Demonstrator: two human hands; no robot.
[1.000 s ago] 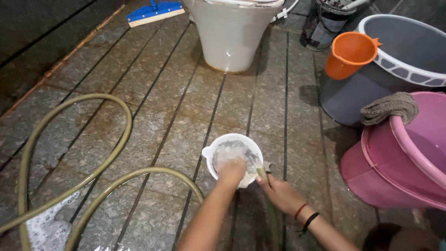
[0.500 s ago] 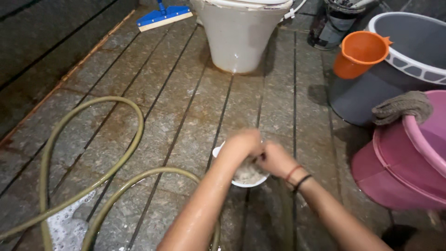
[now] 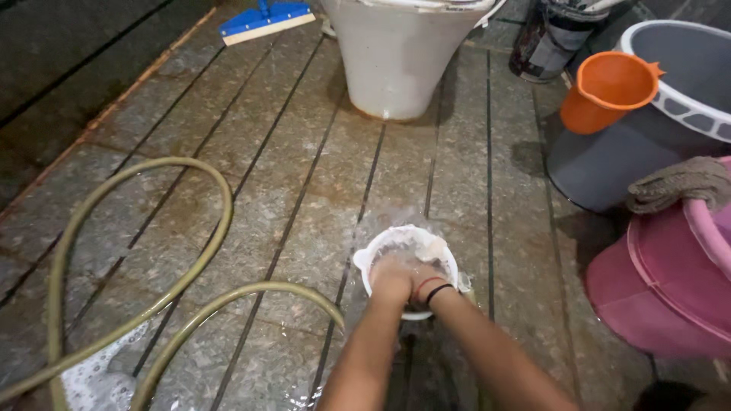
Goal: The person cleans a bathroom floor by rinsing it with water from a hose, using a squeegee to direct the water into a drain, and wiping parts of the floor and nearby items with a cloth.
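Nearest the camera, both forearms reach forward over wet stone floor [image 3: 304,228] laid in long grooved slabs. The left hand [image 3: 391,280] and right hand [image 3: 423,283] are pressed together inside a small white bowl [image 3: 396,237] that sits on the floor just ahead of the person, a little right of centre. The fingers are buried in the bowl among water or suds, so whether they are clenched, flat, or grasping anything cannot be told. The right wrist carries a red and a black band [image 3: 432,289]. The bowl's far rim is visible and unobstructed; its near rim is covered by the hands.

To the left, a yellow-green hose [image 3: 217,221] loops across the floor, its nearer run curving to just beside the left forearm; foam [image 3: 99,377] lies at the lower left edge. Between the hose loop and the bowl the floor is open.

To the right, a pink tub [image 3: 662,281] stands near the bowl with a strip of bare floor between. Behind it a grey bucket [image 3: 609,160] holds an orange jug [image 3: 605,87] on its rim, and a brownish cloth [image 3: 681,183] is draped where the tub and bucket meet.

Farthest, a white toilet base [image 3: 396,61] stands straight ahead, well apart from the bowl, with a blue floor wiper [image 3: 263,19] to its left by the dark wall.
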